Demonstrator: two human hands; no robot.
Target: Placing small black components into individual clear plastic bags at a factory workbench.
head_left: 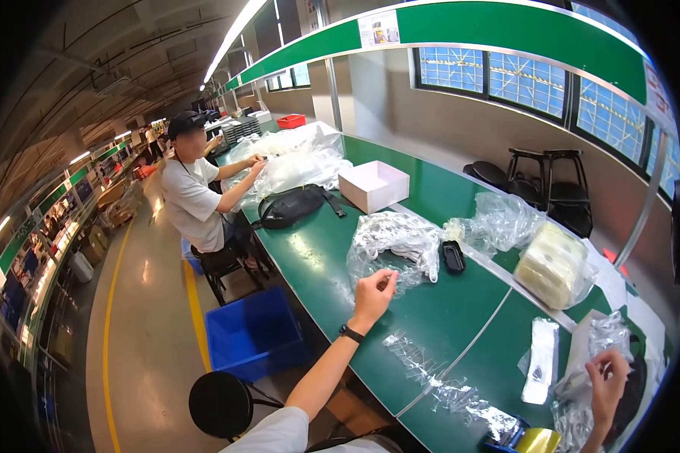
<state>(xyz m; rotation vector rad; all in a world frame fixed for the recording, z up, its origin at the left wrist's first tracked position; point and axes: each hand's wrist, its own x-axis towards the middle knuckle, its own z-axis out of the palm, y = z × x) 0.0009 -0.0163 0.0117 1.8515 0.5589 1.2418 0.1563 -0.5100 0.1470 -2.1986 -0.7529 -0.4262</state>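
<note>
A: What's the biggest thing there?

B: The green surface (pixel 310 264). Toward its middle lies a clear bag of white cords (pixel 400 226), looped and loosely heaped.

A: And at the right?

B: Crumpled clear bags (pixel 610 332), by the right hand (pixel 609 377). Its fingers are half curled; I can't tell whether they have hold of any film.

A: The left hand (pixel 374 296)?

B: Just in front of the cords, fingertips drawn in near the thumb. Whether they pinch anything, I can't tell.

A: What could go wrong?

B: Tangled loops might snag, so pulling one could drag several and knock the small black tray (pixel 453 257) beside them. Thin film tends to cling, so two bags could lift together.
</note>
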